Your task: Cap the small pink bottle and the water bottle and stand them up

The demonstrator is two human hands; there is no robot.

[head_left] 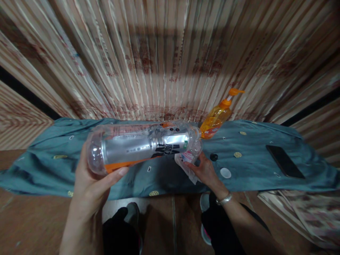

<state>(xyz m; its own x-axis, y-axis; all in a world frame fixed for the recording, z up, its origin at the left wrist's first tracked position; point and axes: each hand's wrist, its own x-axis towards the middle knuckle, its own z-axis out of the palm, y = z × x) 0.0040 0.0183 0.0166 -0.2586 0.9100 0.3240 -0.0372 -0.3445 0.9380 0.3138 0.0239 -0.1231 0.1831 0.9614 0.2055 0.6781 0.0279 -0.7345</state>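
A large clear plastic bottle (138, 145) with a silver and orange label lies almost level in the air, its neck toward the right. My left hand (92, 184) is wrapped round its base end, thumb along the near side. By the neck, my right hand (205, 171) is closed on a clear plastic container (195, 150) with a pink and white printed patch. A whitish, flimsy piece hangs below that container; I cannot make out whether it is part of it. Whether the bottle's neck touches the container is unclear.
A pump bottle (216, 120) of orange liquid stands behind my right hand. On the teal cloth (252, 148) lie a small black cap (214, 157), a white round lid (225, 173) and a dark phone (285, 161). A striped curtain (159, 63) hangs behind.
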